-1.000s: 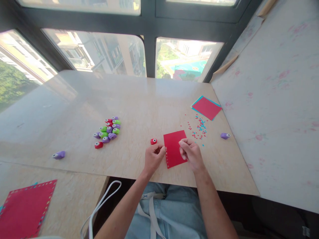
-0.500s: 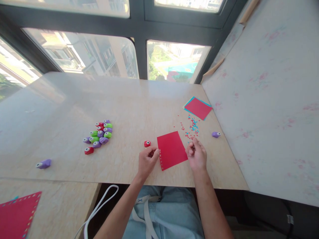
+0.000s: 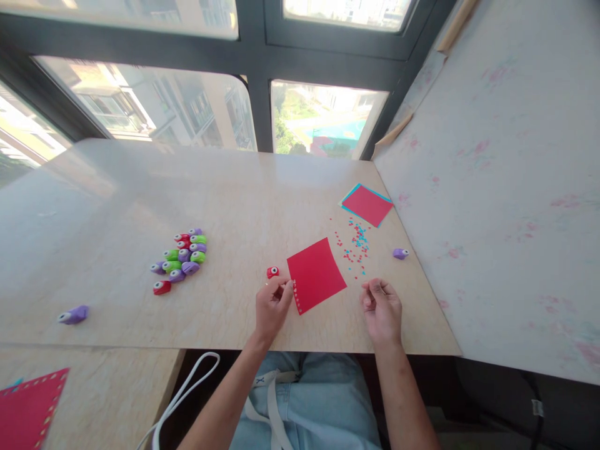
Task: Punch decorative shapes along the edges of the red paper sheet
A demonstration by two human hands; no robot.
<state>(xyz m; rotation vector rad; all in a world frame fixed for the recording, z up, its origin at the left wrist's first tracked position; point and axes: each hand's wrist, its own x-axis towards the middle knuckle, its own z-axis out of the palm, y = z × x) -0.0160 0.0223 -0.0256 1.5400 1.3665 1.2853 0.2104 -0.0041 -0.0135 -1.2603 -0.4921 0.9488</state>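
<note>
Between thumb and fingers, my left hand [image 3: 270, 309] pinches the left edge of a red paper sheet [image 3: 319, 274]. A row of small punched holes runs along that edge, and the sheet lies tilted over the table. Just beyond this hand stands a small red craft punch [image 3: 272, 272]. My right hand [image 3: 382, 310] is closed to the right of the sheet, apart from it, with fingertips together. Whether something tiny is between them is hidden. Red and blue punched paper bits [image 3: 359, 242] are scattered beyond the right hand.
Coloured paper sheets [image 3: 368, 205] lie stacked at the right back. A purple punch [image 3: 400, 253] sits near the wall; another [image 3: 74, 314] is far left. Several red, green and purple punches [image 3: 184, 255] are clustered left. A hole-edged red sheet [image 3: 32, 412] and white cable [image 3: 187, 384] are lower left.
My right hand has moved from the sheet's right edge and the paper bits, rightward and closer to me. My left hand keeps its pinch, and the red sheet has turned slightly.
</note>
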